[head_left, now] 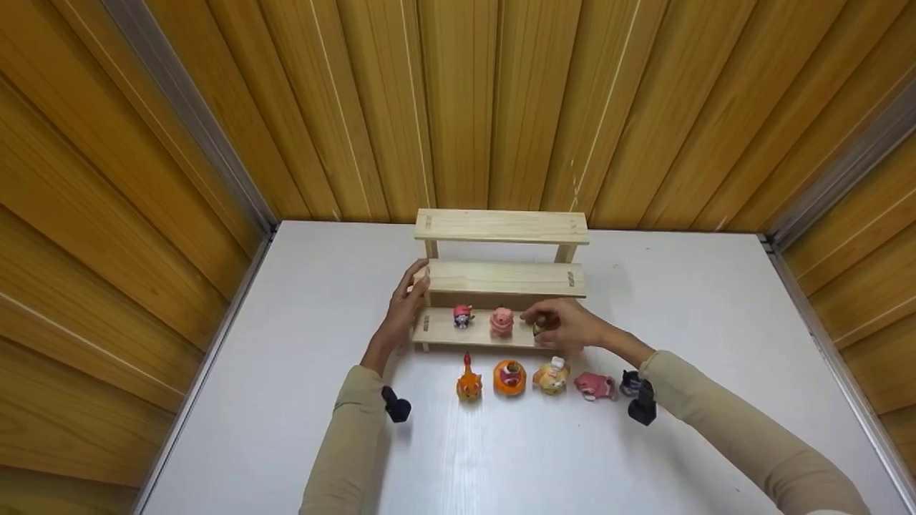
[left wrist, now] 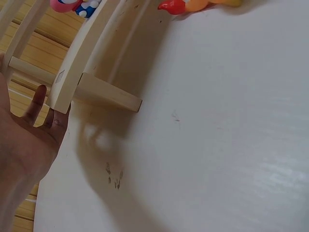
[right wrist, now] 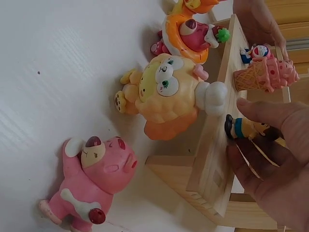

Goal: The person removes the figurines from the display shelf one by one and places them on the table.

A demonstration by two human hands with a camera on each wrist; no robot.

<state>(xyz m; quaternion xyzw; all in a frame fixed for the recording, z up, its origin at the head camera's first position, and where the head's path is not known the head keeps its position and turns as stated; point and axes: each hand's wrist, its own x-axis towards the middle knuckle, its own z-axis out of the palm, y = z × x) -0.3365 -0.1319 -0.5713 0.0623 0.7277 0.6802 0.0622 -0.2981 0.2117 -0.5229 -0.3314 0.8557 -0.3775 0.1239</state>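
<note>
Right hand (head_left: pixel 572 325): thumb and fingers spread either side of the figurine (right wrist: pixel 245 128); thumb tip apart.
Left hand (head_left: pixel 406 304): fingers spread against the stand (head_left: pixel 504 277)'s left end.
Topple risk: a finger could catch its head.
Figurine: upright; black feet, blue waist, dark head.
Lowest shelf (head_left: pixel 444 336): carries it, toward right end.

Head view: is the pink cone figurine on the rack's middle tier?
No, the pink cone figurine stands on the rack's lowest tier, below the middle one.

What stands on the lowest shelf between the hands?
The head view shows two: a pink-topped figurine and, nearer the right hand, a pink figurine.
</note>
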